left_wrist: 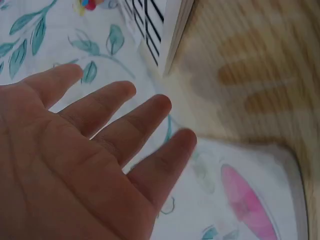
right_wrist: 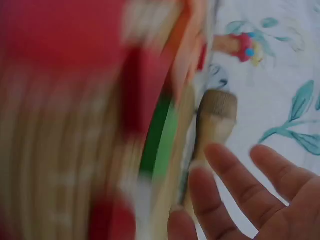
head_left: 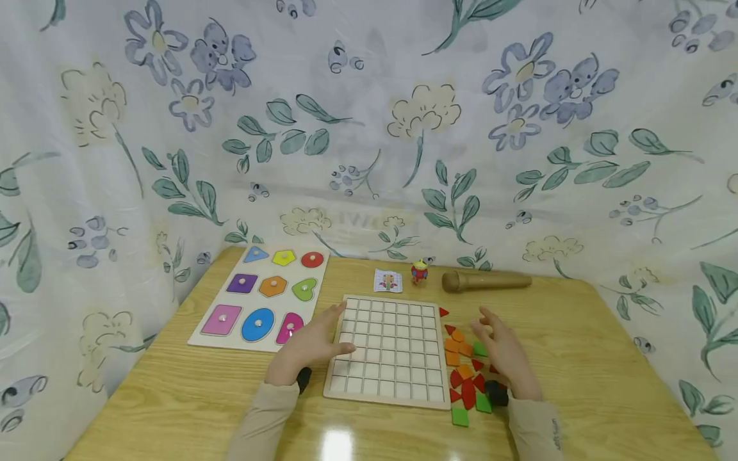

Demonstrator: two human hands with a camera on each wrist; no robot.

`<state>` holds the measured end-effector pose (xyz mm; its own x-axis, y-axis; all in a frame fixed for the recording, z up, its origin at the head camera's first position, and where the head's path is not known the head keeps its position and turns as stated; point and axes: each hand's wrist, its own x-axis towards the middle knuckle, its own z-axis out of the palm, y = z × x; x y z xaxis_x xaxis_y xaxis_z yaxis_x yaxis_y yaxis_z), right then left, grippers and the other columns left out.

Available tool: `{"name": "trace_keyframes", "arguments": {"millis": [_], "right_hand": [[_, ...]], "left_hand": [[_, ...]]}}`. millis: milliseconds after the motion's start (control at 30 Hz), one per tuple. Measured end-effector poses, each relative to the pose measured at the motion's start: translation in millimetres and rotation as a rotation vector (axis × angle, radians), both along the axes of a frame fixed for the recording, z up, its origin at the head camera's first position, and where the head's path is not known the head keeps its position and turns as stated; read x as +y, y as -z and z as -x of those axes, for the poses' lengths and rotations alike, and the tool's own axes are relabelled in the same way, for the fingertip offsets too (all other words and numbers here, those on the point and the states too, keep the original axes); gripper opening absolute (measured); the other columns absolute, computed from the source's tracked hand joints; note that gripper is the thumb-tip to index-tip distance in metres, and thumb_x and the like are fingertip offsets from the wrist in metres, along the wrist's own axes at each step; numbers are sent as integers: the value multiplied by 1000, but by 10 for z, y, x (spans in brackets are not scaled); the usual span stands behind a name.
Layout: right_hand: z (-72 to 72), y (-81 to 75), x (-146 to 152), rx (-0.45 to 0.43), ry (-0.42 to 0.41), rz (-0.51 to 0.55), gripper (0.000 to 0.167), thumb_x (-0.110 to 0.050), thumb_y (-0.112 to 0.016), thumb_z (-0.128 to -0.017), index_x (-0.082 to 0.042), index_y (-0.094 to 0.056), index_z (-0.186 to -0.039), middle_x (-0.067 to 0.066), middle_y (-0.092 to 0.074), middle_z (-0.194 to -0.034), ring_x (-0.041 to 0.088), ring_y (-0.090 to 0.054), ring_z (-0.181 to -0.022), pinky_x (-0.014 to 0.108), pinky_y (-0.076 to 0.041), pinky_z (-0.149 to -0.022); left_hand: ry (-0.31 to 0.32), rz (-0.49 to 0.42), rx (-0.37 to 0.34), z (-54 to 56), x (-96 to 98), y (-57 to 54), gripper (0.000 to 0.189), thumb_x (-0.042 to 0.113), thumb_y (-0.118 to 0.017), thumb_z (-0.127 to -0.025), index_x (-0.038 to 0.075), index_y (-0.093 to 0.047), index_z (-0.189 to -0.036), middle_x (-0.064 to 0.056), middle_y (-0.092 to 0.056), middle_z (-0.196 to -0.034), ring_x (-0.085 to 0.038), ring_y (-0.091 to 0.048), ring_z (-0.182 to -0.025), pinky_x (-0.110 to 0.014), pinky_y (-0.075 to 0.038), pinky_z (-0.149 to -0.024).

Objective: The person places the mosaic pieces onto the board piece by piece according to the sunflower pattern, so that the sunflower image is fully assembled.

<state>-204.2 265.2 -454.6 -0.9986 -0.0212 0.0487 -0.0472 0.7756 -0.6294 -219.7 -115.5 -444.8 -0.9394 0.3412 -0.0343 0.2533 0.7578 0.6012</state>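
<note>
A wooden grid board with white squares lies in the middle of the table. My left hand is at its left edge, overlapping it in the head view, with fingers extended and holding nothing. In the left wrist view the fingers are spread beside the board's edge. To the right of the board is a loose pile of red, orange and green flat shape pieces. Over the right side of that pile hovers my right hand, its relaxed fingers empty.
A white knob puzzle with colourful shapes lies at the back left. Behind the board are a small printed card, a toy figure and a brown microphone-shaped object. A flowered curtain hangs along the table's back edge.
</note>
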Motion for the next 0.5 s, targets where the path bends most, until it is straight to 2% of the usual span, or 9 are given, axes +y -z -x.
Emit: {"name": "trace_keyframes", "arguments": {"millis": [133,233,367,500], "right_hand": [[106,60,-128,-73,-9,208,57,-27,-56,-99,-2,-37,-146,23,-55,-134,35,-58,-113,36,-52,-85],[135,112,-206,-80,0,268,54,-13,-65,-92,0,-45,-141,24,-60,-127,31,-63,-105,27,-54,-80],[129,143,-267,-74,30,232,52,-5,-70,-87,1,-52,-135,22,-64,-122,25,-63,-94,24,-52,-75],[121,114,-311,-78,60,170,44,-4,-68,-87,-1,-56,-130,19,-65,-120,22,-59,-89,25,-49,-69]], "left_hand": [[33,57,9,-18,76,58,92,41,-79,-77,10,-34,-151,-23,-34,-154,-43,-34,-141,-57,-33,-112],[68,125,8,-47,116,96,95,45,-83,-72,9,-39,-148,-23,-34,-154,-47,-30,-141,-63,-28,-113],[97,215,-11,-91,138,118,103,48,-86,-64,11,-40,-148,-20,-30,-157,-50,-24,-143,-70,-22,-111],[95,253,-16,-110,143,103,110,49,-89,-59,13,-38,-149,-18,-26,-159,-48,-23,-145,-69,-21,-112]]}}
